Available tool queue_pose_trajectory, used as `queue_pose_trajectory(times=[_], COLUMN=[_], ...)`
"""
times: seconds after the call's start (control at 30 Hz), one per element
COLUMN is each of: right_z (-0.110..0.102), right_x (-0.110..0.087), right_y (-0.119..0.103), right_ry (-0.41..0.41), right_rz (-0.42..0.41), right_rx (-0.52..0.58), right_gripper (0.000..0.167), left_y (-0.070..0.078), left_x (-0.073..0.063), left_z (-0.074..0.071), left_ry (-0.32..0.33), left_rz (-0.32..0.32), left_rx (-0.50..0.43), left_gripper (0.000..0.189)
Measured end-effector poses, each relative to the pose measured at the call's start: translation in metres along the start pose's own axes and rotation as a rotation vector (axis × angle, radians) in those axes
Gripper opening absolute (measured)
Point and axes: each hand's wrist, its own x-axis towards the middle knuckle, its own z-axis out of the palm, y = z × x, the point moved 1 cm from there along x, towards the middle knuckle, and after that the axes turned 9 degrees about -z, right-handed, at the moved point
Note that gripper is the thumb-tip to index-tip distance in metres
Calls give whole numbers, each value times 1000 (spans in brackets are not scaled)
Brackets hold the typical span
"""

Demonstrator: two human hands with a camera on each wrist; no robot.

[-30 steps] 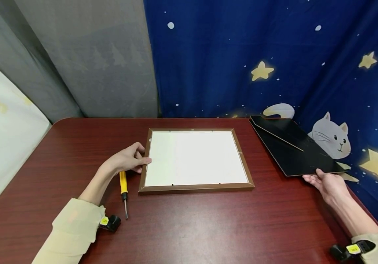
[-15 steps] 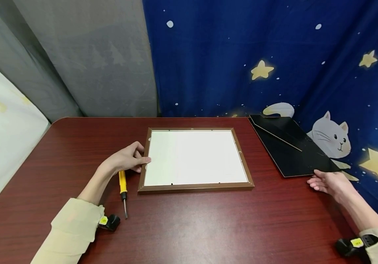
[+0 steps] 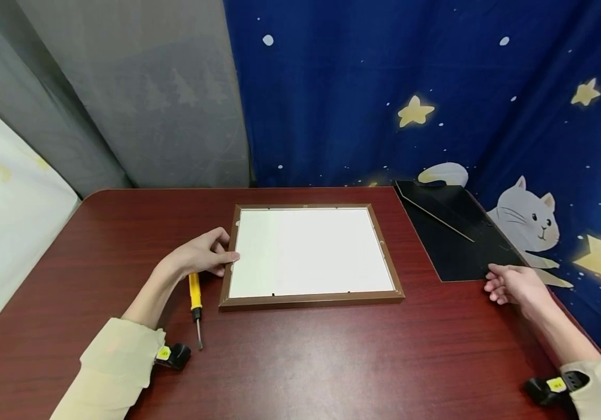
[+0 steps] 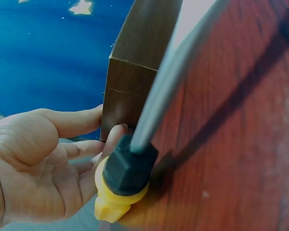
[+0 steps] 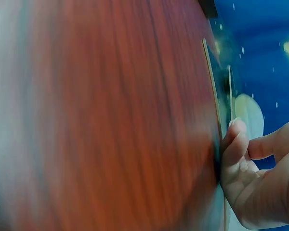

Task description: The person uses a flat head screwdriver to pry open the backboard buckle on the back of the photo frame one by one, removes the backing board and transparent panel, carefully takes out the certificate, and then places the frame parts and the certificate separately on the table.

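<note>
A brown picture frame [image 3: 310,300] lies face down on the table, a white sheet [image 3: 313,251] filling its inside. My left hand [image 3: 200,252] holds its left side, thumb over the top edge and fingers against the outer side. Just below that hand lies a screwdriver [image 3: 196,297] with a yellow handle; its shaft [image 4: 156,101] crosses the left wrist view. At the right, a black backing board [image 3: 452,256] with a thin folded stand [image 3: 436,219] rests flat. My right hand [image 3: 515,286] is at the board's near right corner, fingers loosely curled.
The dark red wooden table [image 3: 331,361] extends around these things. A grey curtain [image 3: 164,99] and a blue curtain [image 3: 331,87] with stars and a cat hang behind it. White cloth [image 3: 6,192] hangs at the left.
The black backing board has come down flat onto the table, shifting slightly left. My right hand has loosened from its near edge. The left hand and the picture frame have stayed put.
</note>
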Motion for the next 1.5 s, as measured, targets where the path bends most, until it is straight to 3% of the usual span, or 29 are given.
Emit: queue_pose_trajectory(times=[0.2, 0.63, 0.9, 1.1, 1.3, 1.5], right_z=[32, 96, 127, 146, 158, 162], right_x=[7, 27, 39, 50, 60, 64], right_y=[-19, -54, -68, -78, -84, -86], right_ry=[16, 7, -15, -64, -82, -124], right_rz=[-150, -368, -542, -602, -667, -698], right_rx=[-75, -163, -313, -392, -541, -620], right_gripper=[36, 27, 19, 23, 42, 60], left_y=[-1, 0, 1, 4, 12, 14], left_x=[-8, -22, -30, -30, -19, -9], left_z=[2, 12, 16, 16, 15, 15], left_ry=[1, -28, -51, 43, 153, 188], left_rz=[23, 67, 72, 56, 62, 40], left_rx=[15, 2, 39, 94, 164, 198], left_gripper=[42, 36, 39, 55, 70, 84])
